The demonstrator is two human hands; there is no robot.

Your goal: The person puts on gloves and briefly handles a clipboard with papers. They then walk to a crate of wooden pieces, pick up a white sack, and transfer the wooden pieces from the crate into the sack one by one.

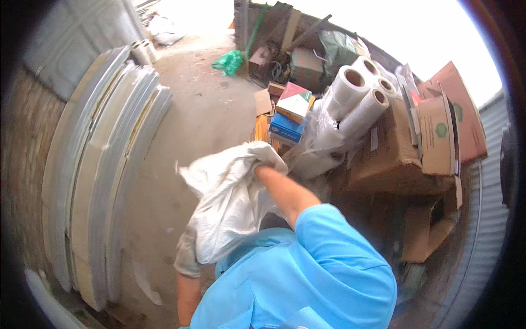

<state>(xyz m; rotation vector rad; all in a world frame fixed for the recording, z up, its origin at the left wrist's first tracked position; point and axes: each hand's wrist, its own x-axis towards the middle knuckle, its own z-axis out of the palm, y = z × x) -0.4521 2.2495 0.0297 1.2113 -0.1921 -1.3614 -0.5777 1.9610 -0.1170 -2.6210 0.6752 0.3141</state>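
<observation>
A crumpled white woven sack (219,203) is held up in front of my blue shirt. My left hand (188,253), in a pale work glove, is closed on its lower left edge, with the fingertips partly behind the cloth. My right arm reaches across to the sack's upper right part. There the cloth bunches around my right hand (262,166), which grips it, though folds bury most of the fingers. What the sack contains, if anything, cannot be seen.
Tall stacks of long pale panels (96,164) stand along the left wall. To the right are clear film rolls (350,90), a big brown carton (383,148) and flattened cardboard (438,131). Ahead lie small boxes (286,126) and a green plastic bag (228,63) on the concrete floor (192,104).
</observation>
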